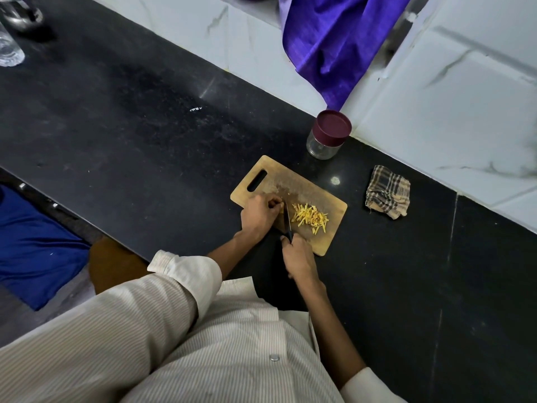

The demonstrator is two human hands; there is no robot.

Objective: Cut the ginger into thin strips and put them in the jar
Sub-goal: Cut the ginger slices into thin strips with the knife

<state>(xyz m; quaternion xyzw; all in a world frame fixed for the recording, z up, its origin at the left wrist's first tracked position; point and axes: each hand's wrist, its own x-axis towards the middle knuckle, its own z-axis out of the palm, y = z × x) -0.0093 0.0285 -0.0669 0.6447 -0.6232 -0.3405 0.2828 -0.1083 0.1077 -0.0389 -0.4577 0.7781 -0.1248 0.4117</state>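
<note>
A wooden cutting board [305,184] lies on the black counter. A pile of thin yellow ginger strips [311,218] sits on its right half. My left hand [260,215] has curled fingers pressing down a small piece of ginger [279,205], mostly hidden under the fingertips. My right hand [299,258] grips the dark handle of a knife [287,221], whose blade stands on the board just right of my left fingertips. A glass jar [327,136] with a maroon lid closed on it stands beyond the board, near the wall.
A folded checked cloth [388,191] lies right of the board. A purple cloth [334,45] hangs over the tiled wall behind the jar. Glass bottles [10,48] stand at the far left of the counter [130,126]. A blue cloth [32,245] lies below the counter edge.
</note>
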